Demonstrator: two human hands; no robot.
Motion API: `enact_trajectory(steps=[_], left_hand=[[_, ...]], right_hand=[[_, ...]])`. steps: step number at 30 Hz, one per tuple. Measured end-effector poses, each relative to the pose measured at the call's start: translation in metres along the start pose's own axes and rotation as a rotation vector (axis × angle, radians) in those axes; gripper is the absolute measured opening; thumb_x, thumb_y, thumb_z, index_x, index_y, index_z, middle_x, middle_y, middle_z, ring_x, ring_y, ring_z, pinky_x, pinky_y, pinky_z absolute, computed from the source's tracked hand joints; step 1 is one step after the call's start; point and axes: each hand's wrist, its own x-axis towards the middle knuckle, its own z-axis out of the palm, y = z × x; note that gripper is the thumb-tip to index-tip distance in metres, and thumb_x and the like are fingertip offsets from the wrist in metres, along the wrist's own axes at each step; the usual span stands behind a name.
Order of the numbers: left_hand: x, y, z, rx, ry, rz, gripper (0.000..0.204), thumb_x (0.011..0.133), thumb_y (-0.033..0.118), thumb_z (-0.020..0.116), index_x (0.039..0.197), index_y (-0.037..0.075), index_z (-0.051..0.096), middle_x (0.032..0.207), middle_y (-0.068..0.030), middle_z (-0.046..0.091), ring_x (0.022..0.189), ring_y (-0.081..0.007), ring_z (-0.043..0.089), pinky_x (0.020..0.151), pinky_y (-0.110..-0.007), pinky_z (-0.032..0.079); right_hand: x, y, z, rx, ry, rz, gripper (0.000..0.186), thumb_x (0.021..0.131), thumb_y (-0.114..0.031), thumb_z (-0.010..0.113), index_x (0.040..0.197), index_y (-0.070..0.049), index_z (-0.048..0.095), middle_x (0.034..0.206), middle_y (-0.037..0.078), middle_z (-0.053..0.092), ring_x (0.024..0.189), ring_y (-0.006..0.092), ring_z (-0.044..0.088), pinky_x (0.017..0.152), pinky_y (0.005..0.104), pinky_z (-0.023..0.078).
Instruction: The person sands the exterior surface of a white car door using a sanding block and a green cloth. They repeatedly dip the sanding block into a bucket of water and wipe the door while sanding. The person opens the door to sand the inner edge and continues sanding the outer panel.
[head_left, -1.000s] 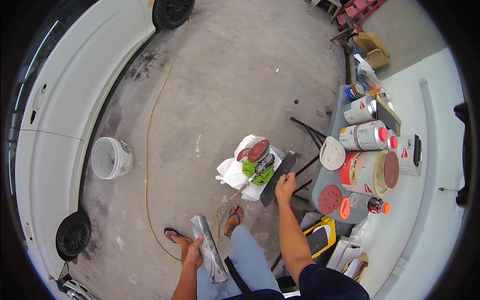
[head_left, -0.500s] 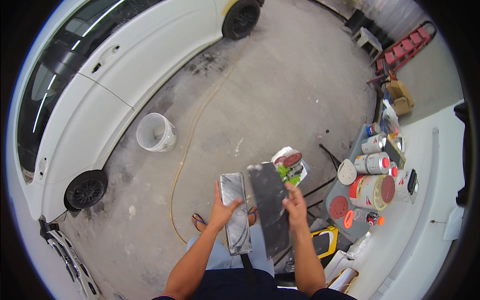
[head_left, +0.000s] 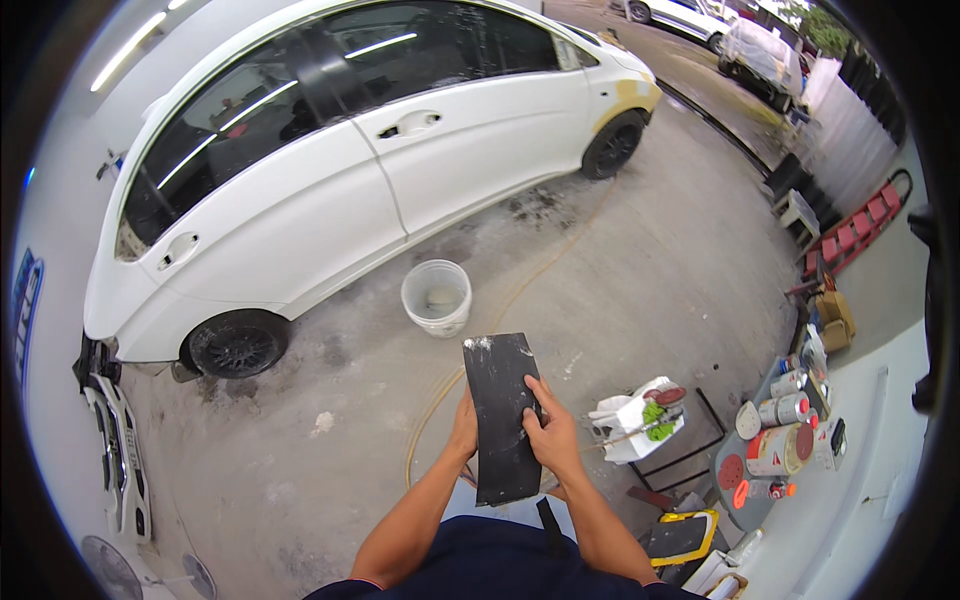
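Both forearms angle inward from the lower edge, hands before the torso. Dark flat sheet (head_left: 502, 440) between them, long side pointing away from the body. Right hand (head_left: 553, 432) grips its right edge, digit tips pressed on the face. Left hand (head_left: 463, 428) at left edge; fingers hidden behind, closure untellable. Beyond: pale bucket (head_left: 440, 325), then white car (head_left: 300, 215).

You have a long, flat, near-black rectangular sheet (head_left: 505, 420) raised in front of your body, its broad face turned up and its long sides running away from you. Pale smudges mark its far left corner, with whitish specks along the right side. It sits between your left hand (head_left: 464, 425) and right hand (head_left: 550, 432); its underside is hidden.
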Motion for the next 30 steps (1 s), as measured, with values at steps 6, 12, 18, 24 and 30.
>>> enact_trajectory(steps=[6, 12, 18, 24, 30], left_hand=[[-0.026, 0.094, -0.094, -0.227, -0.066, -0.022, 0.049, 0.107, 0.025, 0.055, 0.149, 0.004, 0.043, 0.135, -0.0113, 0.061, 0.121, -0.0195, 0.060, 0.101, -0.035, 0.052], [-0.038, 0.122, -0.118, -0.024, 0.122, 0.032, 0.053, 0.100, 0.015, 0.067, 0.146, 0.002, 0.045, 0.134, -0.0120, 0.061, 0.119, -0.0199, 0.061, 0.100, -0.035, 0.052], [-0.017, 0.149, -0.129, -0.046, 0.004, 0.093, 0.058, 0.097, 0.020, 0.072, 0.147, 0.007, 0.045, 0.133, -0.0141, 0.061, 0.116, -0.0206, 0.063, 0.096, -0.036, 0.056], [0.035, 0.179, -0.116, 0.030, 0.094, 0.315, 0.077, 0.097, 0.027, 0.074, 0.160, 0.015, 0.033, 0.145, -0.0132, 0.052, 0.119, -0.0216, 0.058, 0.103, -0.037, 0.049], [0.092, 0.201, -0.064, 1.453, 0.607, 0.820, 0.071, 0.098, 0.030, 0.069, 0.159, 0.016, 0.037, 0.140, -0.0157, 0.048, 0.120, -0.0338, 0.050, 0.101, -0.043, 0.045]], right_hand=[[0.034, -0.028, 0.095, -0.113, -0.092, -0.159, 0.053, 0.093, 0.005, 0.058, 0.146, -0.001, 0.054, 0.158, 0.022, 0.044, 0.127, 0.0207, 0.059, 0.095, 0.0272, 0.053], [0.067, -0.043, 0.139, 0.188, -0.154, 0.078, 0.053, 0.096, -0.010, 0.069, 0.146, -0.001, 0.053, 0.144, 0.023, 0.058, 0.119, 0.0206, 0.064, 0.091, 0.0301, 0.055], [0.106, -0.055, 0.148, 0.502, -0.359, 0.357, 0.061, 0.102, -0.041, 0.064, 0.146, -0.003, 0.047, 0.126, 0.012, 0.065, 0.113, 0.0209, 0.065, 0.092, 0.0322, 0.056], [0.154, -0.066, 0.142, 0.939, -0.448, 0.360, 0.061, 0.105, -0.044, 0.057, 0.149, -0.005, 0.043, 0.133, 0.010, 0.061, 0.115, 0.0209, 0.065, 0.093, 0.0365, 0.058], [0.209, -0.080, 0.128, 1.000, -0.375, 0.186, 0.058, 0.105, -0.045, 0.055, 0.150, -0.009, 0.043, 0.131, 0.008, 0.061, 0.113, 0.0189, 0.065, 0.092, 0.0345, 0.058]])
